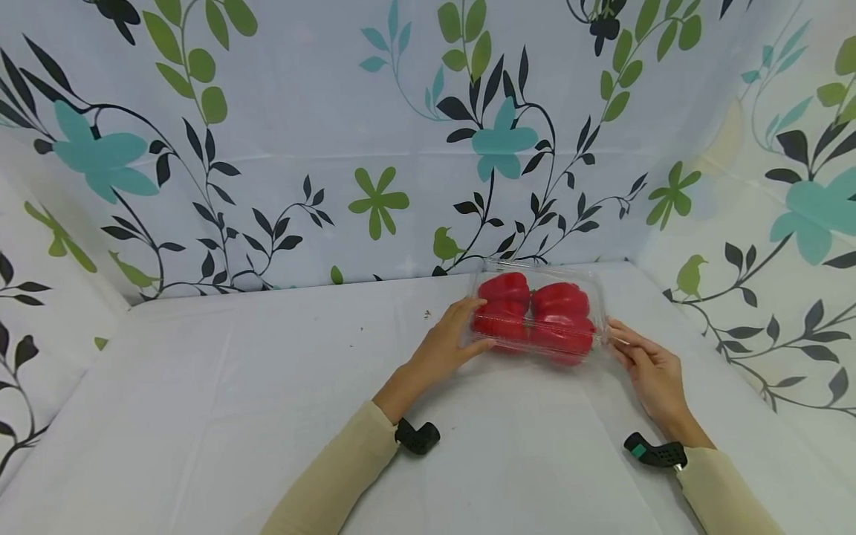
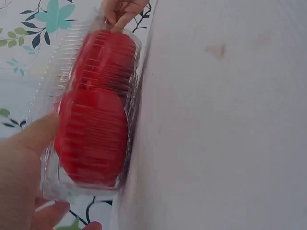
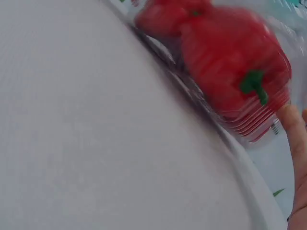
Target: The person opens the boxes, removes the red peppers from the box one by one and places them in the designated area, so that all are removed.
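A clear plastic box (image 1: 535,338) holds several red peppers (image 1: 560,308) near the table's far edge. The left hand (image 1: 441,345) grips the box's left end, thumb on the near side; in the left wrist view that hand (image 2: 21,172) lies along the ribbed plastic over a pepper (image 2: 93,134). At the box's right end, the right hand (image 1: 649,371) pinches the edge with bent fingers. In the right wrist view a green stem (image 3: 254,85) shows through the plastic, and a finger of the right hand (image 3: 298,148) touches the corner.
A white cloth (image 1: 267,401) covers the table. Behind and at both sides hangs a curtain (image 1: 287,134) printed with leaves and flowers. Each wrist carries a black strap, the left one (image 1: 417,438) and the right one (image 1: 655,451). Small dark specks dot the cloth left of the box.
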A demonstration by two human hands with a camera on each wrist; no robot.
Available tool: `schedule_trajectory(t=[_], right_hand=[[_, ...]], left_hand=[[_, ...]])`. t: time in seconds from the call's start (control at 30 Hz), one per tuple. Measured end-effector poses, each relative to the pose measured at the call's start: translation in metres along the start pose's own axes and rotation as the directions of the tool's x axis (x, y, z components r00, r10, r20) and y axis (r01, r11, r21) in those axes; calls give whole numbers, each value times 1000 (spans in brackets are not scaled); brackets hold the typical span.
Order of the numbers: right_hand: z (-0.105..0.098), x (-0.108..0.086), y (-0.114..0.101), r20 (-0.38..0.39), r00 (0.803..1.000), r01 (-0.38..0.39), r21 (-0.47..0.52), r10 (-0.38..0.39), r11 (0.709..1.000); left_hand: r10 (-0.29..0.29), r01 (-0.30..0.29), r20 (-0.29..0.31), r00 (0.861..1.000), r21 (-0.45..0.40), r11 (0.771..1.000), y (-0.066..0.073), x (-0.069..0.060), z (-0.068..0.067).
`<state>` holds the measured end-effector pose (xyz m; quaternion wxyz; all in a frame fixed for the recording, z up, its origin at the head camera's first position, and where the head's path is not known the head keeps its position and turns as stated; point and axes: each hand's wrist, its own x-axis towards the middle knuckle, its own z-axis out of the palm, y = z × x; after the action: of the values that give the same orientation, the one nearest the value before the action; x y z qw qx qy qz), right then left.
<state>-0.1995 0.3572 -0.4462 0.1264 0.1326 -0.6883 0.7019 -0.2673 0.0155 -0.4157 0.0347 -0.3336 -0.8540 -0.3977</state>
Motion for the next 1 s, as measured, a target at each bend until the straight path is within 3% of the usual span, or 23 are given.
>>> schedule_trajectory(t=[0.1, 0.2, 0.43, 0.57, 0.83, 1.0], right_hand=[[5, -2, 0, 1, 1000, -8, -147, 8, 989], [8, -3, 1, 55, 998, 9, -306, 9, 952], [9, -4, 0, 108, 992, 76, -115, -63, 990], [9, -3, 0, 146, 986, 86, -1, -85, 996], [13, 1, 0, 80, 997, 9, -54, -4, 998], [14, 1, 0, 30, 999, -8, -89, 11, 996]], left_hand=[[-28, 27, -44, 999, -21, 999, -4, 0, -2], [-28, 27, -61, 998, -30, 999, -7, 0, -3], [-22, 21, -64, 998, -13, 1000, -6, 2, -3], [-39, 39, -74, 996, -2, 999, -5, 2, -4], [-47, 54, -113, 992, 55, 997, -5, 3, -3], [-48, 52, -116, 992, 30, 998, -4, 3, -3]])
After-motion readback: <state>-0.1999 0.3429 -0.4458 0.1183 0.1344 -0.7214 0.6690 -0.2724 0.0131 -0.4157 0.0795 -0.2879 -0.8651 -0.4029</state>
